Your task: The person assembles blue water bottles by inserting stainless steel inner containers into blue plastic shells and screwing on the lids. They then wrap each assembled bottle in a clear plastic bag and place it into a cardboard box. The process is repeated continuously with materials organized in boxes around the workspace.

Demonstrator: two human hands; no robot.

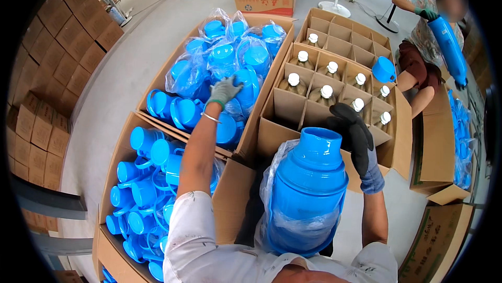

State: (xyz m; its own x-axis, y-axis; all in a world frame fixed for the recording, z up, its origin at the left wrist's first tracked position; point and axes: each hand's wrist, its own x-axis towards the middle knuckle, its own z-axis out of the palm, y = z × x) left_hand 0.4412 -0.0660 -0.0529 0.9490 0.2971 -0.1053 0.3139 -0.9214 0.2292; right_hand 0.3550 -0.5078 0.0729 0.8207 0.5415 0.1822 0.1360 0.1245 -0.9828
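In a grey glove with a green cuff, my left hand (225, 91) reaches into a carton of blue plastic thermos parts, many in clear bags. Its outstretched fingers touch a blue thermos part (248, 87). Upright against my body stands a blue thermos shell (308, 189), open at its narrow neck and partly wrapped in clear film. My right hand (354, 135), in a black glove, is raised beside the shell's neck, fingers extended and nothing visible in them. Just beyond it, glass bottles with white caps (326, 92) sit in a divided carton (293, 111).
At the lower left, another carton (215, 225) holds blue cups with handles (144, 193). A blue cup (384, 69) rests on the divided carton's right side. To the right, a co-worker in green gloves holds a blue thermos (444, 45). Stacked cartons (76, 34) line the left.
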